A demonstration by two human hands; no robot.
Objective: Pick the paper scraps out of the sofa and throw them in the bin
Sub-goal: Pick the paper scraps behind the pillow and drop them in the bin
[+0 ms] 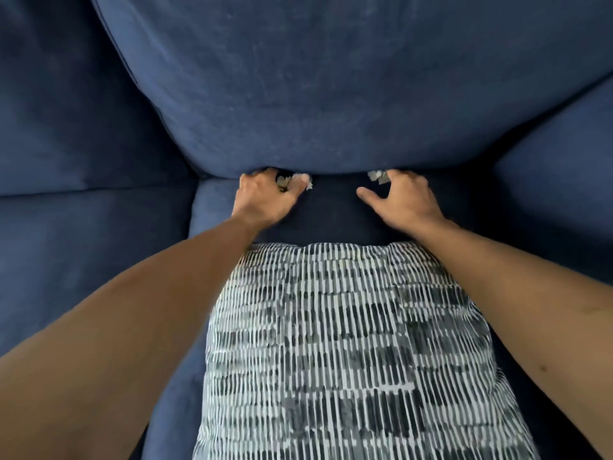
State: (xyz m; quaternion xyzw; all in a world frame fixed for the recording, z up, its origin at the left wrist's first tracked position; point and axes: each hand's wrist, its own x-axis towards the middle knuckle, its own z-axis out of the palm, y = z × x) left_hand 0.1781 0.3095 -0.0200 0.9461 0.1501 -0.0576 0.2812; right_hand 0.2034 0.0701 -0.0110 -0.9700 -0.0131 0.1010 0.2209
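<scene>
Blue velvet-like fabric covers the sofa [331, 94], which fills the head view. A large back cushion [348, 104] bulges forward over the seat [335, 210], forming a dark crevice along its lower edge.

Both hands reach into this crevice. The left hand [265, 197] is curled, its fingers [297, 185] pinching pale paper scraps [303, 178] against the thumb; a dark and pale crumpled piece shows inside the curl. These scraps sit at the crevice line, touching the left hand, just below the cushion edge.

The right hand [403, 197] lies palm down on the seat. Its thumb is spread out to the left, apart from the other fingers. The fingertips bend into the crevice, touching a second scrap cluster [378, 176], grey-white and crumpled, at the cushion edge. Whether the right fingers grip this cluster or only rest against it cannot be told.

The two scrap groups are well apart, with dark seat fabric between them.

A patterned pillow [348, 343], white with black dashes, lies on the seat between the two forearms, near the hands but not touching them.
</scene>
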